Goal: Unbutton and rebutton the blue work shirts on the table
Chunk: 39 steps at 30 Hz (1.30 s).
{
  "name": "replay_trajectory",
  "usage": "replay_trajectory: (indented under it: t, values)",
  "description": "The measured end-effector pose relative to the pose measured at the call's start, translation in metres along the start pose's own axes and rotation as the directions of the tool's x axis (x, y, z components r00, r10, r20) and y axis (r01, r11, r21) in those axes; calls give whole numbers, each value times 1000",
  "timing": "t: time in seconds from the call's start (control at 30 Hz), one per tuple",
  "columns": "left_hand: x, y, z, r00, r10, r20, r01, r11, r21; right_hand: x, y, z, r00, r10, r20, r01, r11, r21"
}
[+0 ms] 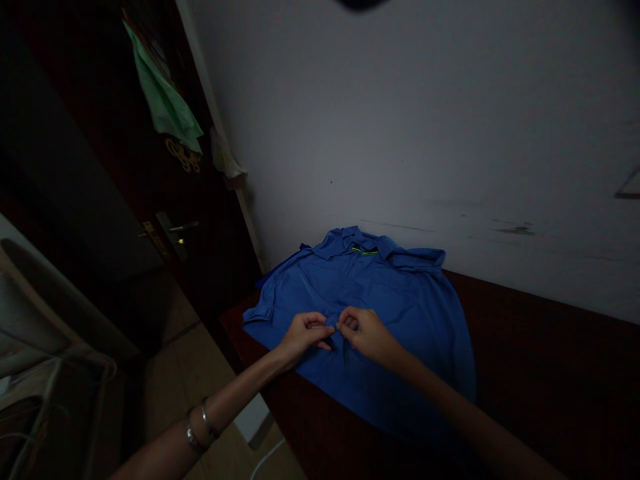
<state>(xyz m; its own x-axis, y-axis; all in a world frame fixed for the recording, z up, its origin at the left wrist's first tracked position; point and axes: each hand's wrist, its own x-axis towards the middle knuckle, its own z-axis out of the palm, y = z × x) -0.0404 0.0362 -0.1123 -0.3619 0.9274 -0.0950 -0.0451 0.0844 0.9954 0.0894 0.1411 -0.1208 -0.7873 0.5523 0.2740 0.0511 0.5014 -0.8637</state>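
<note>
Blue shirt [400, 300] lies spread directly beneath the fingers, and on my feed both hands work at the middle of its front. I have the left hand [306, 333] with thumb and forefinger pinching the cloth, and the right hand [367, 332] pinching just beside it, fingertips nearly meeting; I cannot tell in this dim light whether a button sits between them. Beyond the fingers I see the collar [385, 247] with a yellow-green strip [365, 251] inside, near the wall [425, 120]. Dark table [540, 347] shows to their right; bangles [191, 432] circle the left forearm behind them.
</note>
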Motion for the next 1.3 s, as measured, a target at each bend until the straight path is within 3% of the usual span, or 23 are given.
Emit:
replay_trajectory:
  t: [0.2,0.5,0.6,0.7,0.87,1.03,1.3]
  values:
    - [4,3,1,998,70,3,-70,997,35,4,3,-3,968,232,96,-251,917,310]
    - [15,-1,8,987,160,10,-160,983,88,3,-4,-9,943,308,125,-332,862,383]
    - [15,1,10,984,176,-5,-175,982,72,4,-2,-8,960,264,97,-281,910,305]
    - [17,4,11,987,161,-17,-161,987,30,5,1,-7,992,124,5,-123,975,187]
    - [22,8,11,996,83,-32,-82,996,30,7,6,-10,1000,0,-30,3,996,85]
    - [24,7,7,999,20,-35,-21,1000,-4,10,17,-14,1000,10,9,-12,989,149]
    - [23,4,11,999,22,-35,-22,1000,6,12,22,-15,999,24,-47,-15,981,192]
